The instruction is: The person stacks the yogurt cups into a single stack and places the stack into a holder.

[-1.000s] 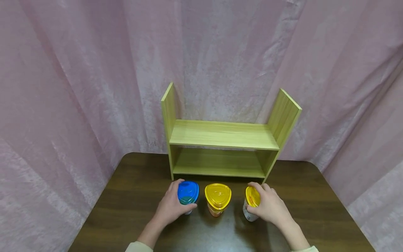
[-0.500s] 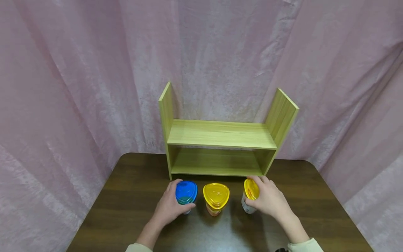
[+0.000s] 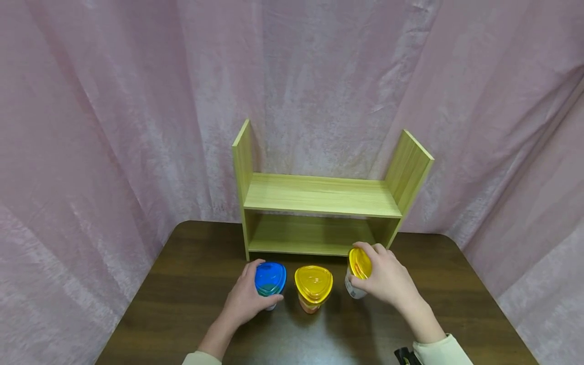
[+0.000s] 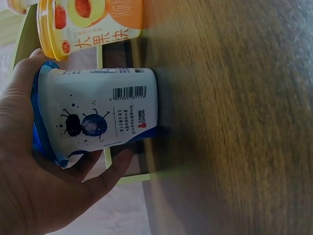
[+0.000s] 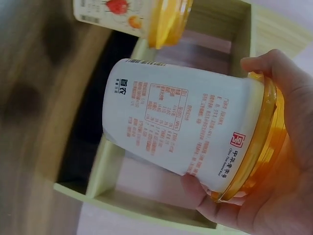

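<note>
My left hand [image 3: 246, 294] curls round a white yogurt cup with a blue lid [image 3: 270, 278], which stands on the table at the left. In the left wrist view that cup [image 4: 102, 107] shows a barcode and blueberry drawings. My right hand [image 3: 388, 276] grips a second white yogurt cup with a yellow lid [image 3: 360, 263], thumb and fingers round the lid's rim. The right wrist view shows this cup [image 5: 176, 122] lifted and tilted, printed text facing the camera. Between the hands stands a third yogurt cup, yellow-lidded [image 3: 313, 285], with fruit pictures on its side; neither hand touches it.
Right behind the cups stands a light wooden two-tier shelf [image 3: 321, 195] with tall side panels. The dark wooden table [image 3: 201, 263] has rounded back corners. A pink curtain [image 3: 319, 91] hangs behind. Something black [image 3: 406, 356] sits at the right sleeve.
My right hand has raised its yellow-lidded yogurt cup and carried it forward and slightly left, toward the shelf. The left hand and the other two cups have stayed in place.
</note>
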Tool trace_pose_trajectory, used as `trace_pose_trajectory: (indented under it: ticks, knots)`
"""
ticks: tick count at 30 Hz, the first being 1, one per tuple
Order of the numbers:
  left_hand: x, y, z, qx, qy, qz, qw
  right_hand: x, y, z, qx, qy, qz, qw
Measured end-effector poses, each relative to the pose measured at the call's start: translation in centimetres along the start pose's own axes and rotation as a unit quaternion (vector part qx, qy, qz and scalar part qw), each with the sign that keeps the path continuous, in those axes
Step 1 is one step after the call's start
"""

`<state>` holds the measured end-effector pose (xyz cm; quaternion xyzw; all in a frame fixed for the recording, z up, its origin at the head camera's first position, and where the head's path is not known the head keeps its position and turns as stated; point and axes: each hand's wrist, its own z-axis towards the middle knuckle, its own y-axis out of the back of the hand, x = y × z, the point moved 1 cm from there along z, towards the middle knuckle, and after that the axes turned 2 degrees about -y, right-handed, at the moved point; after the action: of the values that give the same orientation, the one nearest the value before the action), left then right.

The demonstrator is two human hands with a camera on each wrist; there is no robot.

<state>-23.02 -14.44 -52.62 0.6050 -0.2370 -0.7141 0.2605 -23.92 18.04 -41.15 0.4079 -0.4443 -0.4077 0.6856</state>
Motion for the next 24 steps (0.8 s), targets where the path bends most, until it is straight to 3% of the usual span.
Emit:
trace_pose_trajectory:
  ticks: [10,24]
  knots:
    - [0.0,0.0,-0.1,0.001,0.005,-0.001,1.0,1.8,1.3,1.4,0.003,0.011,-0.004,1.0]
    - [-0.1,0.1,-0.1,0.005,0.011,0.005,0.9999,3.6,1.5,1.9,0.008,0.029,0.001,1.0]
